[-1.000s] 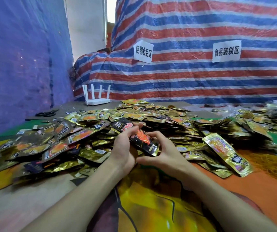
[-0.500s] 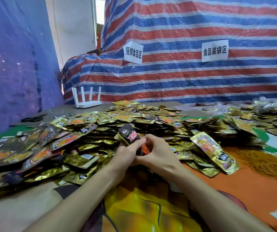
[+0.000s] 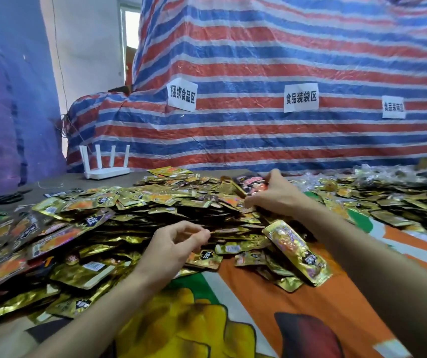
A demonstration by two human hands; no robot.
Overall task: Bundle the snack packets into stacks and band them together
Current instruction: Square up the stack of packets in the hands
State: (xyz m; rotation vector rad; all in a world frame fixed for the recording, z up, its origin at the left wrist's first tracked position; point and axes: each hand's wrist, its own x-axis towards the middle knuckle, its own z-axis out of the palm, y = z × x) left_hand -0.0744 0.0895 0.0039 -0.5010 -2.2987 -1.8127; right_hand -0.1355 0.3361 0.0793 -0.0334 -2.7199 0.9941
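Atop gold foil packet heap [image 3: 155, 202] — right hand [image 3: 277, 196] grips black-red foil packets [image 3: 252, 183], left hand [image 3: 173, 244] slack, empty; likely gathering — band next.

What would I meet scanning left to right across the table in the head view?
Left to right: black scissors → white four-antenna router → left hand → right hand gripping black-and-red snack packets → silvery plastic-wrapped heap.

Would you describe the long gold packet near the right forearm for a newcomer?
Find the heap of snack packets, then its near right edge, where the orange cloth begins. Beside the right forearm, the long gold packet lies tilted on smaller ones, clearly longer and fatter than they are.
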